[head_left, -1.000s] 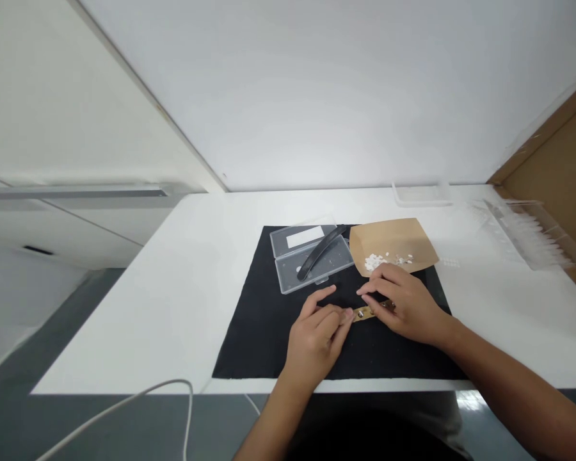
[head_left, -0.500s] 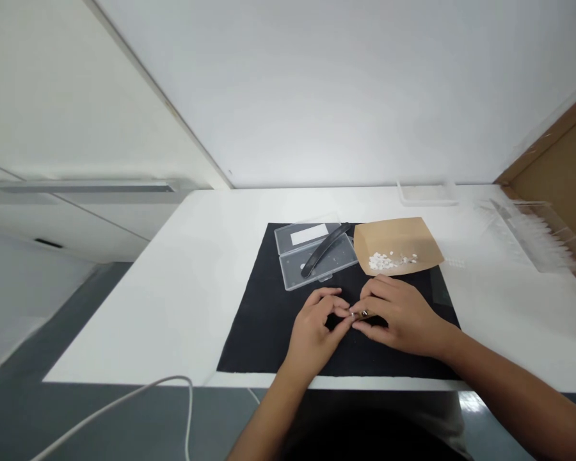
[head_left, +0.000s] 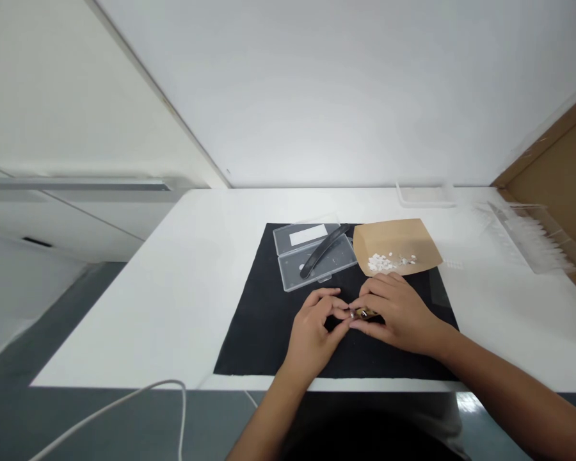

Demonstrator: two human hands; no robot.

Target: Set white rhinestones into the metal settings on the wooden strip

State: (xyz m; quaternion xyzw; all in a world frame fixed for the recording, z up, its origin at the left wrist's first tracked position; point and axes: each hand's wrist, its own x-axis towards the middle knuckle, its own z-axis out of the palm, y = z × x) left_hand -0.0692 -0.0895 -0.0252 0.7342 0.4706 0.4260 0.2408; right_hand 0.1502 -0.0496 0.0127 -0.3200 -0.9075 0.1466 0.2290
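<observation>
Head view: the left hand pinches thumb and index fingertip around a small silvery piece, while the right hand grasps a narrow tan strip with a dark shiny fitting between its thumb and fingers. The fingertips of both hands nearly meet, low over a black rectangular mat, whose near edge lies just inside the front edge of the white surface. Open white room runs leftward from the mat; a narrower stretch lies to its right.

The strip's long axis runs roughly left to right, its left end pointing at the silvery piece and its right end hidden under the right hand. Whether strip and piece are joined, I cannot tell.

Beyond the hands, a hinged clear plastic box stands open on the mat, with a white label at its lid, a white disc inside and a curved black bar slanting across it. Just right, a tan paper tray holds small white discs and tiny shiny bits. Farther right sits a transparent plastic container with pale pointed pieces.
</observation>
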